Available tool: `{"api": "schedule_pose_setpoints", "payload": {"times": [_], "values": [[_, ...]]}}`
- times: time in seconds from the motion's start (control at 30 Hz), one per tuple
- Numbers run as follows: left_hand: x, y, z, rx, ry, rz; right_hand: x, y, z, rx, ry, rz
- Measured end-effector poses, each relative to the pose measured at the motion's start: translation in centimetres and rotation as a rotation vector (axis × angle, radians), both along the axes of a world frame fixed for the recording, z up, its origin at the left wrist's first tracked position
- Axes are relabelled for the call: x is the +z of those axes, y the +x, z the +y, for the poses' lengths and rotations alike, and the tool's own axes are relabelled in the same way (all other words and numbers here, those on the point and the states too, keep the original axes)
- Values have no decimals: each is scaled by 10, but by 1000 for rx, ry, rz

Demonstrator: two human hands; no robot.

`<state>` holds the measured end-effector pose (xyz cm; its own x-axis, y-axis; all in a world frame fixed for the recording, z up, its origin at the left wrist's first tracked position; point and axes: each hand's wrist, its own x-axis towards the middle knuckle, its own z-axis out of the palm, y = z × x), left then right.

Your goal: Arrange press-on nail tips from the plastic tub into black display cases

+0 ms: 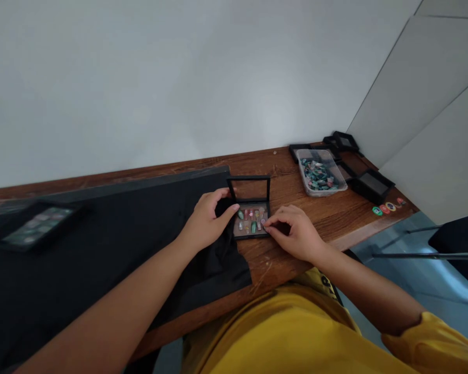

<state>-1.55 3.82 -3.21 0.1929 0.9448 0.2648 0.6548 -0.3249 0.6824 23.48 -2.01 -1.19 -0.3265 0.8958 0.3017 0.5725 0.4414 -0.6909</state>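
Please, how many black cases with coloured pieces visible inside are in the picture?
2: one open case between the left hand and right hand; one blurred case at far left. More pieces may be hidden inside the cases at right.

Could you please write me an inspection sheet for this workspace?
Surface: wooden table, with a dark cloth over its left part.
Job's things: open black case, lid raised, holding colourful nail-shaped pieces; clear tub of mostly green pieces.
Clutter: more black cases around the tub; small round items near the table's right edge; blurred, filled case at far left.
Hands: left hand touches the open case's left side; right hand has thumb and finger together at its right side, whether on a piece is unclear.
Cables: nothing seen.
Surroundings: pale wall behind; dark chair-like object at right.
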Motion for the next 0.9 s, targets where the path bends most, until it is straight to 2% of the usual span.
{"api": "schedule_pose_setpoints", "payload": {"times": [0.4,0.67,0.8,0.9], "values": [[10,3,-4,5,3,-160,5,-2,-1,-44,-11,48],[5,-1,-2,6,-11,-148,2,-1,-3,-85,-28,117],[7,-2,-3,-4,-27,-122,-7,-1,-3,-185,-12,253],[9,-2,-4,-58,-30,-136,-10,1,-4,-282,44,322]]}}
